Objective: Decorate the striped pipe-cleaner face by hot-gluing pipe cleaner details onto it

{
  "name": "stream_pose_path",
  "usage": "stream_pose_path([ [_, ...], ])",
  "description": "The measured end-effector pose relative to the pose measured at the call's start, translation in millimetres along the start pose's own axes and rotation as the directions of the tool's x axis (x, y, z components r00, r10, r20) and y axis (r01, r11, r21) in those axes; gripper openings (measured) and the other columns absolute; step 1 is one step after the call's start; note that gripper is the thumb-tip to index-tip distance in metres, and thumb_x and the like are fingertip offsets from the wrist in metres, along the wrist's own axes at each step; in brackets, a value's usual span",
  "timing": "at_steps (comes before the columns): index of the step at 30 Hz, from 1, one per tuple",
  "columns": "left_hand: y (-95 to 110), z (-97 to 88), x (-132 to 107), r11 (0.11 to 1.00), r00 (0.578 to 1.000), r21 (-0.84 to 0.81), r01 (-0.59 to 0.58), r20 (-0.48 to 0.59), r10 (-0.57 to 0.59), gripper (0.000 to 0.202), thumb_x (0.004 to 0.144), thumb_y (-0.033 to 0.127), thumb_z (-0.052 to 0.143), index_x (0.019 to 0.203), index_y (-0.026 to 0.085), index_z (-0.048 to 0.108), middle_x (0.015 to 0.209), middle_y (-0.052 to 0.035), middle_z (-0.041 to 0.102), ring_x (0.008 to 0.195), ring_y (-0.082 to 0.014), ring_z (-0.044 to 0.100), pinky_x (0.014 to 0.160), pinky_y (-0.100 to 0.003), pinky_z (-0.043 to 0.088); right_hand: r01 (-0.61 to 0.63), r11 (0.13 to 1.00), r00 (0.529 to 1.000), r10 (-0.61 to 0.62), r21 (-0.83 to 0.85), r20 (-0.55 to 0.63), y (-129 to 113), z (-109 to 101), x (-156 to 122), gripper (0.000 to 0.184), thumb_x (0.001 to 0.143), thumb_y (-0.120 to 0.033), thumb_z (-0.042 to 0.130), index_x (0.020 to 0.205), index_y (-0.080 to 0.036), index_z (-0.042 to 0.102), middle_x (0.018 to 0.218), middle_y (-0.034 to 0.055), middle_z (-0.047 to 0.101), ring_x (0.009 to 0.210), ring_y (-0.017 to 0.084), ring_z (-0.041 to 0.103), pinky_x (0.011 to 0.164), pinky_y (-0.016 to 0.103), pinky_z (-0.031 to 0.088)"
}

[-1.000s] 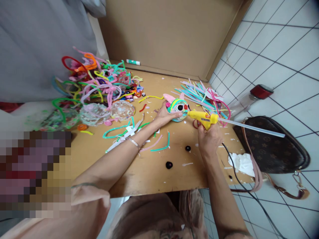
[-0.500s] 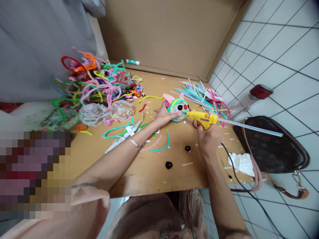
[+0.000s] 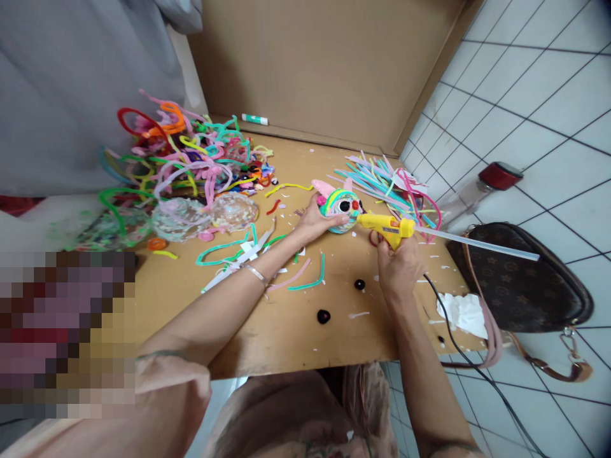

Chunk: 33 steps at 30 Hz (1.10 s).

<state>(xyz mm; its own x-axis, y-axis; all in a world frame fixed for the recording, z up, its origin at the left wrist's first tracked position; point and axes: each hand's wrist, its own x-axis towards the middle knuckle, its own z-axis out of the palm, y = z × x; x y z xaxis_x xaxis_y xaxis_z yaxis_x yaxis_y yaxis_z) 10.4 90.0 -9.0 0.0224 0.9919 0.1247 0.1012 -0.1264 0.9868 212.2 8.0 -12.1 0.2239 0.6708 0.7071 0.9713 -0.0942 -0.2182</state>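
Observation:
My left hand [image 3: 315, 222] cups a small ball-shaped craft figure [image 3: 340, 205] wrapped in coloured pipe cleaners, with pink ears and a black eye, and holds it on the brown table [image 3: 286, 318]. My right hand [image 3: 398, 264] grips a yellow hot glue gun [image 3: 389, 228]. Its nozzle points left and touches the figure's right side. A clear glue stick [image 3: 477, 244] juts out of the gun's back to the right. The gun's black cord [image 3: 458, 356] runs off the table's front right edge.
A tangled heap of coloured pipe cleaners [image 3: 191, 156] and clear plastic balls [image 3: 233, 211] lie at the left. Straight pipe cleaners [image 3: 386, 181] lie behind the figure. Two black beads [image 3: 324, 315] sit near the front. A brown handbag [image 3: 520, 280], a red-capped bottle [image 3: 472, 187] and a tissue [image 3: 465, 313] are at the right.
The glue gun has shifted a touch to the left against the figure; otherwise both hands keep their places.

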Motion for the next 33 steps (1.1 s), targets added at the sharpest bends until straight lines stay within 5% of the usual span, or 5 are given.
stream_pose_path([
  [12,-6.8,1.2,3.8,1.0,1.0,-0.015,-0.026,0.01,0.026,0.078,0.06,0.045,0.093,0.123,0.02,0.053,0.129,-0.0127,0.068,0.124,-0.0337,0.063,0.111,-0.049,0.049,-0.076,0.992,0.995,0.069,0.102,0.071,-2.1,-2.9,2.6,0.028,0.087,-0.045,0.054,0.094,-0.019,0.062,0.087,0.0132,0.067,0.081,0.028,0.063,0.071,0.036,0.045],
  [18,-14.9,2.2,8.6,0.996,0.999,-0.087,-0.023,0.026,0.025,0.091,0.057,0.046,0.094,0.131,0.018,0.049,0.132,-0.0143,0.067,0.123,-0.0327,0.064,0.11,-0.049,0.049,-0.301,0.926,0.95,0.272,0.226,0.151,-5.1,-13.1,9.2,0.039,0.08,-0.053,0.058,0.096,-0.018,0.063,0.08,0.0105,0.067,0.069,0.026,0.059,0.065,0.036,0.044],
  [23,-22.8,3.0,13.3,0.991,0.999,-0.128,-0.029,0.032,0.033,0.096,0.055,0.05,0.094,0.134,0.018,0.048,0.134,-0.0152,0.065,0.124,-0.0321,0.064,0.11,-0.049,0.049,-0.446,0.85,0.891,0.392,0.279,0.23,15.7,-22.9,10.3,0.051,0.073,-0.064,0.062,0.092,-0.017,0.063,0.081,0.0113,0.068,0.072,0.025,0.059,0.068,0.037,0.046],
  [29,-23.6,2.4,15.3,0.989,0.997,-0.135,-0.052,0.046,0.058,0.089,0.06,0.048,0.092,0.132,0.017,0.05,0.132,-0.0149,0.066,0.123,-0.0325,0.063,0.111,-0.051,0.049,-0.457,0.89,0.84,0.434,-0.007,0.326,49.9,-27.8,-12.6,0.056,0.078,-0.058,0.061,0.108,-0.012,0.065,0.1,0.0197,0.071,0.089,0.033,0.064,0.079,0.042,0.048],
  [33,-26.2,-0.3,17.3,0.986,0.996,-0.149,-0.078,0.042,0.085,0.084,0.061,0.046,0.091,0.131,0.019,0.053,0.133,-0.0134,0.066,0.126,-0.0325,0.062,0.114,-0.051,0.047,-0.309,0.923,0.85,0.377,-0.23,0.369,55.5,-29.3,-20.8,0.053,0.09,-0.051,0.053,0.115,-0.006,0.066,0.107,0.0257,0.07,0.097,0.037,0.066,0.082,0.044,0.048],
])
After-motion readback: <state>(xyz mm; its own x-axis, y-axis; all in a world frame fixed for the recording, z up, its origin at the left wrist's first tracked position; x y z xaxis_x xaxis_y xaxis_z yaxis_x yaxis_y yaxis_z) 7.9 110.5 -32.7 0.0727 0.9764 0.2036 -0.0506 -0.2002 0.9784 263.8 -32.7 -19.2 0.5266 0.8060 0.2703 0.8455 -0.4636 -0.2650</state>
